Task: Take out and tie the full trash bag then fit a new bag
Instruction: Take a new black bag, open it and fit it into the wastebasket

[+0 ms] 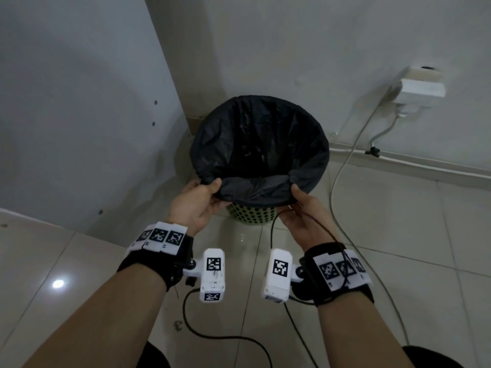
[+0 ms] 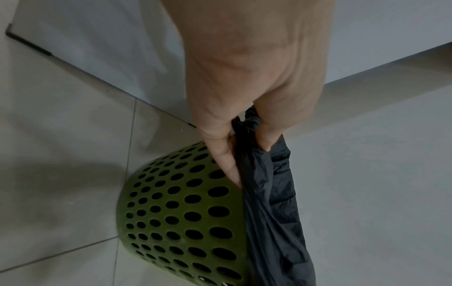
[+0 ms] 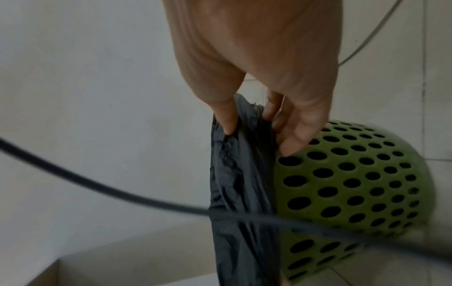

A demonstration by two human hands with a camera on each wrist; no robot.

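Note:
A black trash bag lines a green perforated bin standing on the floor in a corner. Its mouth is spread wide and folded over the rim. My left hand pinches the bag's near edge on the left, thumb on top. My right hand pinches the near edge on the right. In the left wrist view the fingers pinch bunched black plastic against the green bin. In the right wrist view thumb and fingers hold the bag beside the bin.
A grey panel stands left of the bin, a white wall behind it. A wall socket with a plug sits at the upper right, its grey cable trailing down the floor. Black wrist-camera cables hang near my arms.

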